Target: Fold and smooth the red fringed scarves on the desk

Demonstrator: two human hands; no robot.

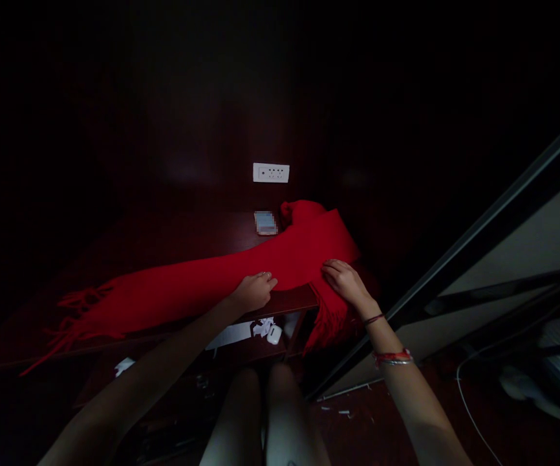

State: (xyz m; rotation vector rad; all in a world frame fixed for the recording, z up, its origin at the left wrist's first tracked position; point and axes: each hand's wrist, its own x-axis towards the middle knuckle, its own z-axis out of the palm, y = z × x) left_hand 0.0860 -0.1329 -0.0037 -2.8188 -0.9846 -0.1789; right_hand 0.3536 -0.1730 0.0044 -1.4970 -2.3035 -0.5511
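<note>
A red scarf (pixel 187 281) is lying lengthwise along the front of the dark desk (pixel 197 230), its left fringe (pixel 83 320) trailing toward the desk's front edge. Below that edge, toward the desk's left, a scrap of white paper (pixel 125 366) is showing beside the left forearm. Under the middle of the desk's front, a white sheet (pixel 229 335) is lying, and the person's legs (pixel 236 421) are showing nearer the camera.

At the middle of the desk's front, the left hand (pixel 253 292) is resting on the scarf with its fingers curled in, almost a loose fist; I cannot tell whether it is pinching the cloth. Below the desk's edge there, a crumpled tissue (pixel 262 327) is sitting just beside a white earphone case (pixel 274 334). Farther back on the desk, a small flat thing (pixel 266 222), too blurred to name, is lying near the scarf, and a white socket (pixel 271 173) is facing out above the desk.

Toward the desk's right end, the scarf is bunching up and folding, and its right fringe (pixel 326 323) is hanging past the front edge. The right hand (pixel 343 281) is touching the fold there, fingers together and slightly bent; its grip is hidden, so I cannot tell whether it is holding cloth. Bracelets (pixel 392 357) are circling that arm. Right of the desk, a pale cable (pixel 465 393) is running down.
</note>
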